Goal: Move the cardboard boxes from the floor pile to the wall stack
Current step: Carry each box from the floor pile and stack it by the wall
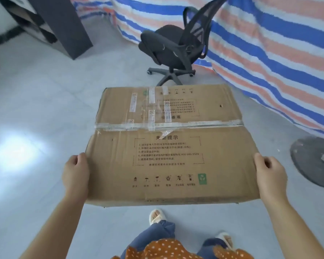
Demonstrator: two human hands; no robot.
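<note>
**Wide taped box carried by its two short ends**

Nearest the camera, the left hand (75,176) and the right hand (270,177) clamp the opposite short ends of a broad, flat brown cardboard box (168,146), thumbs curled over the top edge and fingers hidden against the sides. The box hangs in the air in front of the person's body, above the pale grey tiled floor (36,113) and the slippered feet. It looks stiff but not rigid: the top flaps meet at a seam sealed with clear tape (168,125), and the panels sag slightly there, so a grip near the lower corners probably bears weight better than the flap edges. Held level at arm's length, it seems light to moderate. The cardboard is dry and unlikely to slip.

Beyond it, a black mesh office chair (176,51) stands directly ahead, likely the main obstacle. A round dark grey base (314,161) lies at right, below a red, white and blue striped tarpaulin (269,53). A dark shelving unit (51,25) stands far left.
</note>
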